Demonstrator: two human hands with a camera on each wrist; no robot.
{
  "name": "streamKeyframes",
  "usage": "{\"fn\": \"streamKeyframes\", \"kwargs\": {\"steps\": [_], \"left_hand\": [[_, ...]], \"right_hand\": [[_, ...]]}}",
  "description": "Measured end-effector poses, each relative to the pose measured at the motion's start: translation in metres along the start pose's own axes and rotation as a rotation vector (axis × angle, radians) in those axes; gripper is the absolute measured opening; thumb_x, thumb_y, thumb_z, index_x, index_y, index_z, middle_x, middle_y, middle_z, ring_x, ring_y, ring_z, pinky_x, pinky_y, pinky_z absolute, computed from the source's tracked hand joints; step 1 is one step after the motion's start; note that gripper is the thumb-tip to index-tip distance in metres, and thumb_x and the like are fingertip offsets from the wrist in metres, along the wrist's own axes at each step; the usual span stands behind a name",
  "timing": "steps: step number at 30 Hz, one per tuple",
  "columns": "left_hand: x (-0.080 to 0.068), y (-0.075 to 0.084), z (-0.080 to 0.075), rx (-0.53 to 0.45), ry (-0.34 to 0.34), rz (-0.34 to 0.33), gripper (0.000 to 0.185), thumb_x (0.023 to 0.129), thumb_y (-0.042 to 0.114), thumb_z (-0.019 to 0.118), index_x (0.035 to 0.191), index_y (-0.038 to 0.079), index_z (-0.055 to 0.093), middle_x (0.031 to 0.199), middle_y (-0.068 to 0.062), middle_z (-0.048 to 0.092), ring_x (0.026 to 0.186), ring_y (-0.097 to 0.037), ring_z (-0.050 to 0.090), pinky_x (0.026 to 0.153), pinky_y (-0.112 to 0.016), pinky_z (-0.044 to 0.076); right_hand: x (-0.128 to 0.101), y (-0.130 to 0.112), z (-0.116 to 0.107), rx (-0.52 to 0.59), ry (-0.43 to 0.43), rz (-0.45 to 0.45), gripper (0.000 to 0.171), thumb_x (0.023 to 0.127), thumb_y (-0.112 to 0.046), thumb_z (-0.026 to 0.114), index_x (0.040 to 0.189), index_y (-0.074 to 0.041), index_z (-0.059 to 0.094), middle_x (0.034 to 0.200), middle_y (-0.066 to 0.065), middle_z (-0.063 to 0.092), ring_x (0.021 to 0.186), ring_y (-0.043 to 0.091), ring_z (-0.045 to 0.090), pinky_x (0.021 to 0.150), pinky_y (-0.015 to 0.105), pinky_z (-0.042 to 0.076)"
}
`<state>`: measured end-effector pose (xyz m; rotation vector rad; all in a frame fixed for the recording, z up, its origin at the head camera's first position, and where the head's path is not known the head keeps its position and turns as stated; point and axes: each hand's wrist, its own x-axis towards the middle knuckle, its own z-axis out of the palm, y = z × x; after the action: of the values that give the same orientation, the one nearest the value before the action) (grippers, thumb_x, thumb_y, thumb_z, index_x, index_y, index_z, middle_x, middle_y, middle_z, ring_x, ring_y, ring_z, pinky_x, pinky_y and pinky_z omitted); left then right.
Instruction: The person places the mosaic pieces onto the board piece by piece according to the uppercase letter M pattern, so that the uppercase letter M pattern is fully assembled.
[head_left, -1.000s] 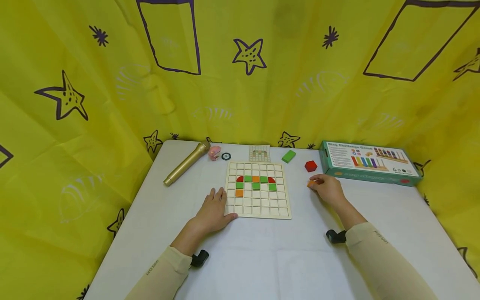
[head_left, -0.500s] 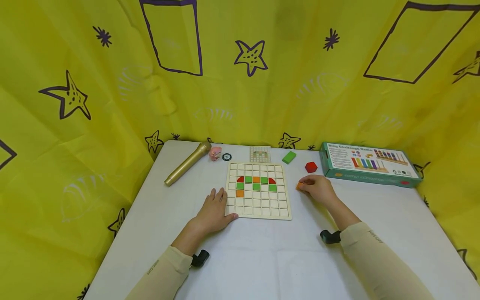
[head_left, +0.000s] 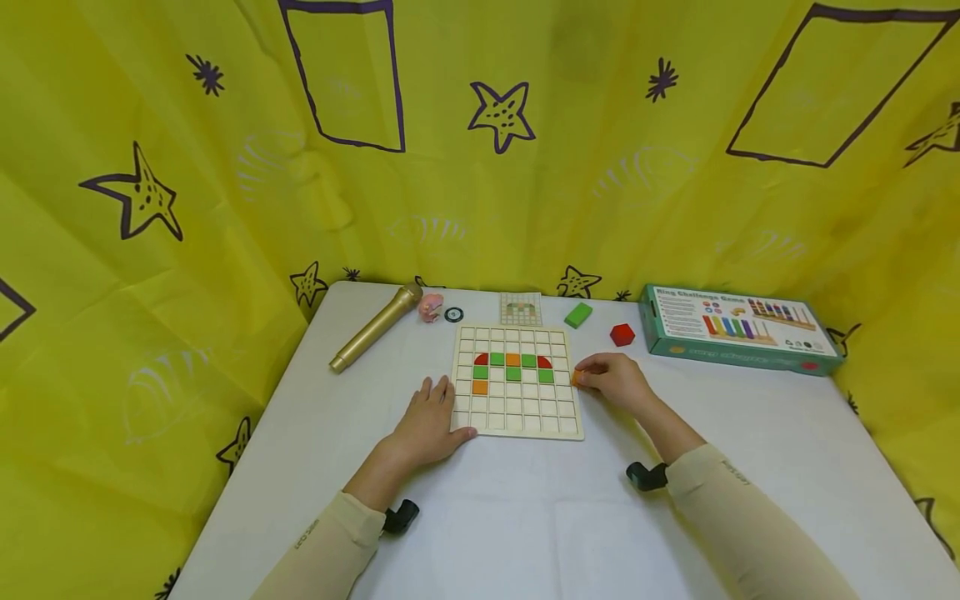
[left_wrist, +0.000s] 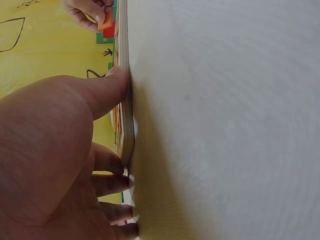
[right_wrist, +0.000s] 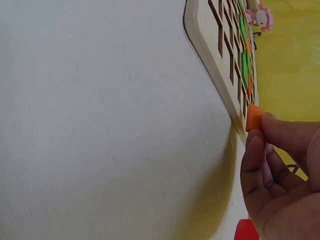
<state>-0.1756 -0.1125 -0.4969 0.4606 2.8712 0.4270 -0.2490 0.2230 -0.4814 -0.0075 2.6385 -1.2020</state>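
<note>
A square wooden grid board [head_left: 525,422] lies mid-table, with green, orange and red tiles set in several of its cells. My left hand [head_left: 423,425] rests at its left edge, fingers straight and spread, the thumb by the near left corner. In the left wrist view the thumb [left_wrist: 107,92] lies along the board's side. My right hand [head_left: 617,383] pinches an orange tile [right_wrist: 254,118] between thumb and fingertips, right at the board's right edge. A small pattern card [head_left: 520,308] with a matching grid lies just behind the board.
Beyond the board's right side lie a green block [head_left: 578,314] and a red hexagonal block [head_left: 622,335]. A green game box [head_left: 742,327] stands at the back right. A gold microphone [head_left: 375,328], a pink figure [head_left: 431,307] and a black ring-shaped disc [head_left: 453,314] are at the back left.
My right hand has moved left with the orange tile, from near the red block to the board's right edge. The left hand has stayed in place.
</note>
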Motion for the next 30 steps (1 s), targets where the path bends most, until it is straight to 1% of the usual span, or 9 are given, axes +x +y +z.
{"fn": "streamKeyframes", "kwargs": {"steps": [5, 12, 14, 18, 24, 30], "left_hand": [[0.000, 0.000, 0.000, -0.004, -0.003, -0.003, 0.089, 0.097, 0.052, 0.061, 0.152, -0.011, 0.031, 0.161, -0.026, 0.024, 0.148, -0.049, 0.014, 0.118, -0.057, 0.022], [0.001, -0.001, 0.000, 0.013, -0.006, -0.006, 0.090, 0.097, 0.054, 0.059, 0.153, -0.010, 0.030, 0.161, -0.026, 0.024, 0.149, -0.048, 0.014, 0.118, -0.057, 0.022], [0.001, 0.000, 0.000, 0.015, -0.006, -0.007, 0.090, 0.097, 0.054, 0.059, 0.153, -0.010, 0.030, 0.161, -0.026, 0.024, 0.149, -0.048, 0.014, 0.118, -0.057, 0.022], [0.001, 0.000, -0.001, 0.008, -0.010, -0.008, 0.090, 0.097, 0.054, 0.060, 0.152, -0.010, 0.031, 0.161, -0.026, 0.024, 0.149, -0.049, 0.014, 0.118, -0.057, 0.022], [0.000, 0.001, -0.003, 0.006, -0.011, 0.001, 0.089, 0.097, 0.053, 0.060, 0.152, -0.011, 0.030, 0.160, -0.027, 0.025, 0.148, -0.049, 0.015, 0.117, -0.057, 0.022], [-0.001, 0.002, -0.004, 0.008, -0.015, 0.006, 0.089, 0.098, 0.052, 0.060, 0.151, -0.012, 0.030, 0.160, -0.028, 0.025, 0.148, -0.050, 0.015, 0.117, -0.058, 0.022]], "right_hand": [[0.000, -0.004, 0.004, 0.008, -0.023, -0.023, 0.022, 0.095, -0.012, 0.070, 0.115, -0.002, 0.073, 0.106, 0.012, 0.070, 0.090, 0.025, 0.059, 0.074, 0.027, 0.053], [0.004, -0.007, 0.011, 0.030, -0.066, -0.044, 0.022, 0.094, -0.011, 0.071, 0.114, -0.002, 0.074, 0.103, 0.011, 0.070, 0.086, 0.023, 0.059, 0.074, 0.027, 0.054], [0.005, -0.009, 0.013, 0.029, -0.078, -0.046, 0.021, 0.094, -0.011, 0.072, 0.113, -0.002, 0.074, 0.104, 0.011, 0.070, 0.088, 0.023, 0.058, 0.075, 0.027, 0.053], [0.006, -0.011, 0.018, 0.016, -0.093, -0.047, 0.020, 0.093, -0.014, 0.074, 0.111, -0.004, 0.075, 0.103, 0.009, 0.070, 0.091, 0.024, 0.057, 0.076, 0.028, 0.052], [0.007, -0.013, 0.023, -0.006, -0.105, -0.073, 0.021, 0.092, -0.018, 0.075, 0.109, -0.006, 0.076, 0.100, 0.007, 0.070, 0.092, 0.024, 0.057, 0.078, 0.030, 0.051], [0.009, -0.013, 0.027, -0.004, -0.124, -0.068, 0.018, 0.092, -0.017, 0.076, 0.106, -0.006, 0.076, 0.098, 0.006, 0.069, 0.091, 0.024, 0.057, 0.075, 0.028, 0.050]]}}
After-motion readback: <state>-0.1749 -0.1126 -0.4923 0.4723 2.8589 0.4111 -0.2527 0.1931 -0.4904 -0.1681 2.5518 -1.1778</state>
